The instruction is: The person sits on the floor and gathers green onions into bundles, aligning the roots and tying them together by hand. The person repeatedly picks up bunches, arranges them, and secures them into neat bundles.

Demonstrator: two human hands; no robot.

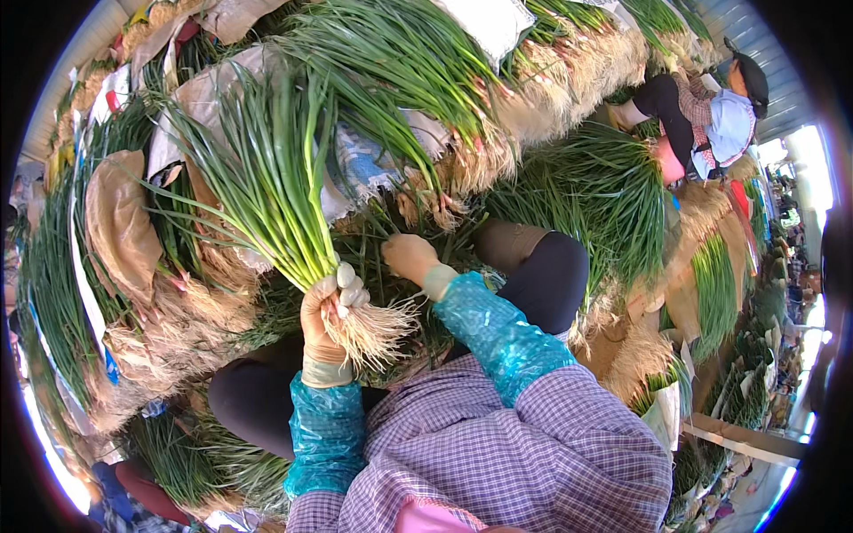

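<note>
My left hand [326, 303], in a thin pale glove with whitish fingertips, grips a bunch of green onions [283, 220] just above the roots. The long green leaves fan up and to the left, and the pale roots [373, 333] hang out below my fist. Right of it, my right hand [408, 258] is curled over dark loose leaves [363, 250] between my knees. Its fingertips are hidden, so whether it holds anything does not show. Just beyond that hand lie small onion plants with reddish bulbs [443, 206] at the edge of a larger pile [393, 73].
Green onion stacks with roots facing me [166, 346] line the left and front. Brown sheeting [123, 223] and a blue-white woven sack [366, 160] lie among them. A person in a dark cap [723, 120] sits at upper right. More bundles [716, 290] lie on my right.
</note>
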